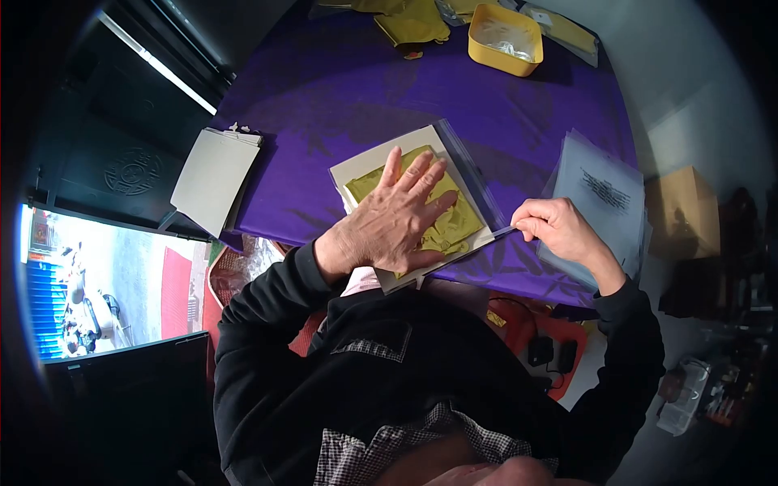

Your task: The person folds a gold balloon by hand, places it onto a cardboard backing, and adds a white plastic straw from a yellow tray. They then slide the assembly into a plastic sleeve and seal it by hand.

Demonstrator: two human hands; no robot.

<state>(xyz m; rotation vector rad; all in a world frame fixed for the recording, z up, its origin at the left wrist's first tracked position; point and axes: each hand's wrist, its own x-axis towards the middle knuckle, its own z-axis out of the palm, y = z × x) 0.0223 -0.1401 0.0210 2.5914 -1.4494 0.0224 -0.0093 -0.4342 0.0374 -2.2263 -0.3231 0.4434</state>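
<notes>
My left hand [397,212] lies flat with spread fingers on a folded yellow-green cloth [462,223]. Under the cloth is a white card [420,141], its edges showing around it. A clear plastic bag [468,170] shows along the card's right side; how far it wraps round the card is hard to tell. To the right, my right hand [555,231] is closed in a pinch at the bag's corner, thumb against curled fingers.
A stack of white cards [215,180] sits at the left edge of the purple tablecloth [324,89]. Clear plastic bags [600,198] are piled at the right. At the back are a yellow box [485,58] and yellow cloth items [417,28]. A cardboard box [685,212] stands beyond the table.
</notes>
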